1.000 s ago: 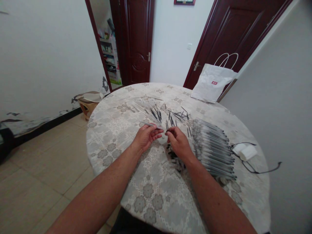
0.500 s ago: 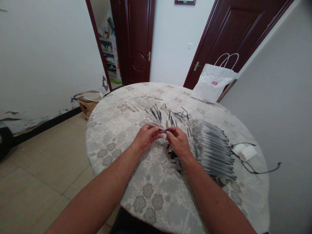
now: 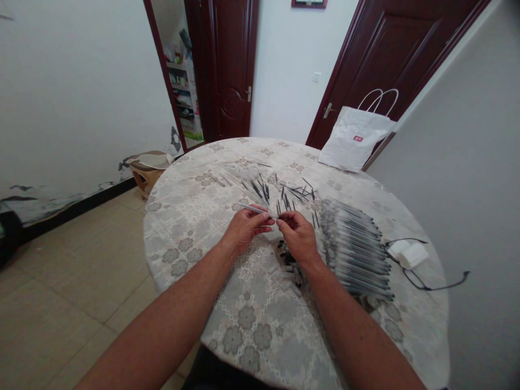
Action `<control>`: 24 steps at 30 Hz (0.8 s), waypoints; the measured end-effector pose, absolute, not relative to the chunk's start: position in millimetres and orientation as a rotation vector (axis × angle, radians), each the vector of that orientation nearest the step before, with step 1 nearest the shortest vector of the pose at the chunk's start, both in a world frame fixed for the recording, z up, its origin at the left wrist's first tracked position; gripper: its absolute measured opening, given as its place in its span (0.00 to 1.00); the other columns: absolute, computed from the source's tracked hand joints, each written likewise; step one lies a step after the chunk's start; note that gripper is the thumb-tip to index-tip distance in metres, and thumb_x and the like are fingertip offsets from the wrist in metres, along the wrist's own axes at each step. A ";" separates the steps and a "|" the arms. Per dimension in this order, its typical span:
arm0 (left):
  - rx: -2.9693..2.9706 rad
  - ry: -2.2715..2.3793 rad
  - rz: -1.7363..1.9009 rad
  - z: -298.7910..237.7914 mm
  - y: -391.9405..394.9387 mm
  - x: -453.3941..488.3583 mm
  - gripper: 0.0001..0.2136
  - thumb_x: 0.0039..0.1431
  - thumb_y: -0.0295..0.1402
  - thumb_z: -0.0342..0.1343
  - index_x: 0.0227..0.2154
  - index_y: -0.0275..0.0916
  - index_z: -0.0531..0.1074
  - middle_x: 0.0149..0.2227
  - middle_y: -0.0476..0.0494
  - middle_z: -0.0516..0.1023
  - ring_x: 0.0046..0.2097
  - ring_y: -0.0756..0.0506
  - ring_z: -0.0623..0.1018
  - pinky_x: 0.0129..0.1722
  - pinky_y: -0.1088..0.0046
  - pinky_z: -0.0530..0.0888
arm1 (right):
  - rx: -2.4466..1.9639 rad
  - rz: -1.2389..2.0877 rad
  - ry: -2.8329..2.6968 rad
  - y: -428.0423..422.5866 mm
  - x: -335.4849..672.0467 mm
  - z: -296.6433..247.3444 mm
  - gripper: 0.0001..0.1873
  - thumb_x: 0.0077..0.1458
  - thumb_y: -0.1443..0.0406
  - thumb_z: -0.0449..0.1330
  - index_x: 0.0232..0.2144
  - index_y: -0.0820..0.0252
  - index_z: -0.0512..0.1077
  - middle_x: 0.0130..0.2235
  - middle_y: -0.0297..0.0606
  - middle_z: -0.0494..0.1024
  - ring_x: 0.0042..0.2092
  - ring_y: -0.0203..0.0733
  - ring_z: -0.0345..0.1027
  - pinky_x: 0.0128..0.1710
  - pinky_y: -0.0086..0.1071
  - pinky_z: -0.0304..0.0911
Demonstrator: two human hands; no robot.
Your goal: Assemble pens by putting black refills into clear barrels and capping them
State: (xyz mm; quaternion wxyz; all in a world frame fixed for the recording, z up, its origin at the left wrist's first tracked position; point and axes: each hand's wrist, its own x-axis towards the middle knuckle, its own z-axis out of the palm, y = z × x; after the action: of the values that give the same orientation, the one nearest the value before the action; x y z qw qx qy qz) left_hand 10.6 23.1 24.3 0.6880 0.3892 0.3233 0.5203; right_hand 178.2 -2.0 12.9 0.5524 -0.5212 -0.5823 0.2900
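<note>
Around the middle of the round table, we had both hands raised just above the cloth. Our left hand pinched a thin pale pen between thumb and fingertips, closed snugly on it, other fingers loosely curled below. The pen slanted, one end out past the left fingers toward the left edge, the other pointing at our right hand. Right thumb and fingertips were drawn together at that end; we couldn't tell if they gripped the pen itself or some small part, too small to see.

Just beyond our hands, toward the far edge, black sticks lay scattered, with clear tubes left of them. Nearer the near edge, against our right wrist, we had a heap of small black and clear bits. Between that and the right edge, a thick row of pens lay side by side, dark ends facing the right edge. Past those, near the right edge: glasses, unfolded, with white paper by the lenses. At the far right edge we saw a white bag, handles up, tilted. Off the left edge, a stool by the wall.
</note>
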 end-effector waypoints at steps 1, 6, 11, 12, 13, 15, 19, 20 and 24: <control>0.877 0.735 1.163 24.6 22.8 10.8 0.16 0.50 0.34 0.70 0.39 0.35 0.72 0.36 0.39 0.81 0.37 0.43 0.83 0.36 0.68 0.80 | -1.235 0.678 -1.381 -2.6 177.9 13.3 0.12 0.54 0.57 0.63 0.38 0.58 0.75 0.34 0.35 0.79 0.32 0.39 0.69 0.35 0.32 0.65; 0.882 0.765 1.158 25.2 22.8 10.1 0.16 0.50 0.35 0.70 0.38 0.35 0.73 0.35 0.39 0.82 0.36 0.44 0.83 0.35 0.67 0.80 | -1.225 0.725 -1.357 -6.0 175.5 19.2 0.14 0.54 0.56 0.64 0.38 0.58 0.75 0.33 0.35 0.79 0.31 0.38 0.70 0.33 0.31 0.65; 0.885 0.726 1.140 24.4 23.2 9.0 0.16 0.50 0.36 0.70 0.37 0.35 0.73 0.36 0.39 0.82 0.36 0.44 0.83 0.37 0.66 0.80 | -1.297 0.753 -1.375 -9.0 176.7 26.8 0.18 0.57 0.50 0.61 0.35 0.59 0.76 0.24 0.33 0.76 0.24 0.37 0.66 0.26 0.30 0.60; 0.887 0.725 1.136 24.3 22.9 9.1 0.16 0.50 0.36 0.70 0.37 0.35 0.73 0.36 0.39 0.82 0.36 0.44 0.83 0.37 0.66 0.80 | -1.306 0.761 -1.386 -9.0 177.2 26.5 0.19 0.58 0.49 0.60 0.33 0.59 0.76 0.23 0.32 0.75 0.24 0.37 0.65 0.25 0.30 0.60; 0.891 0.725 1.132 24.3 22.5 9.4 0.16 0.50 0.36 0.70 0.37 0.35 0.73 0.36 0.39 0.82 0.36 0.44 0.83 0.38 0.65 0.80 | -1.311 0.777 -1.391 -8.8 177.7 25.5 0.22 0.59 0.47 0.58 0.31 0.59 0.76 0.22 0.33 0.74 0.23 0.37 0.65 0.25 0.30 0.59; 0.903 0.729 1.126 24.4 21.7 10.0 0.16 0.50 0.37 0.70 0.37 0.35 0.73 0.35 0.40 0.82 0.35 0.44 0.83 0.38 0.65 0.80 | -1.303 0.826 -1.382 -8.2 178.2 22.5 0.26 0.61 0.45 0.54 0.28 0.59 0.75 0.23 0.35 0.75 0.23 0.37 0.65 0.24 0.30 0.59; 0.906 0.748 1.151 24.9 21.0 10.7 0.16 0.50 0.37 0.70 0.37 0.35 0.73 0.35 0.40 0.82 0.36 0.44 0.82 0.37 0.66 0.80 | -1.251 0.838 -1.341 -7.6 178.7 18.2 0.24 0.64 0.47 0.49 0.35 0.58 0.73 0.29 0.36 0.78 0.24 0.37 0.67 0.25 0.30 0.60; 0.901 0.754 1.160 25.1 21.1 10.6 0.16 0.50 0.37 0.70 0.37 0.35 0.73 0.35 0.40 0.82 0.36 0.44 0.82 0.37 0.66 0.80 | -1.241 0.819 -1.342 -7.7 178.9 18.1 0.21 0.63 0.48 0.51 0.37 0.58 0.72 0.31 0.36 0.78 0.25 0.37 0.67 0.25 0.30 0.61; 0.895 0.763 1.167 25.1 21.7 10.1 0.16 0.50 0.36 0.70 0.38 0.35 0.73 0.35 0.40 0.81 0.36 0.44 0.82 0.36 0.67 0.80 | -1.232 0.726 -1.443 -8.7 179.6 18.6 0.14 0.58 0.54 0.60 0.40 0.56 0.69 0.30 0.31 0.75 0.27 0.37 0.67 0.29 0.31 0.63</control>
State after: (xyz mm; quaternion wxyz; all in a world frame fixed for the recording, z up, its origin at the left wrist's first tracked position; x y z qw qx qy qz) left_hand 10.1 21.7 25.1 0.6760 0.3980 0.3392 0.5191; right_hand 179.6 -8.7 18.6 0.5271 -0.5154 -0.6036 0.3037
